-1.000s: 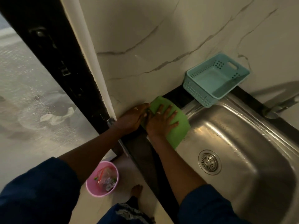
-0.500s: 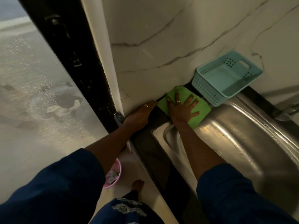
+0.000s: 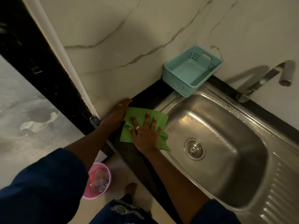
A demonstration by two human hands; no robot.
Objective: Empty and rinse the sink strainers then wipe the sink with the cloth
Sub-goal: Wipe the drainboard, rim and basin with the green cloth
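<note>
A green cloth [image 3: 159, 118] lies flat across the dark counter and the left rim of the steel sink [image 3: 226, 126]. My right hand [image 3: 145, 135] presses on the cloth with its fingers spread. My left hand [image 3: 117, 113] rests flat against the marble wall at the counter's end, just left of the cloth, holding nothing. A round metal strainer [image 3: 194, 149] sits in the drain at the bottom of the basin.
An empty teal plastic basket [image 3: 175, 84] stands on the counter at the sink's back left corner. A steel tap [image 3: 265, 80] rises behind the basin. A pink bin [image 3: 106, 188] with rubbish stands on the floor by my foot. A ribbed drainboard [image 3: 281, 191] lies right.
My right hand has slid the cloth back from the corner by the basket toward me along the sink's left rim. The left hand stays against the wall.
</note>
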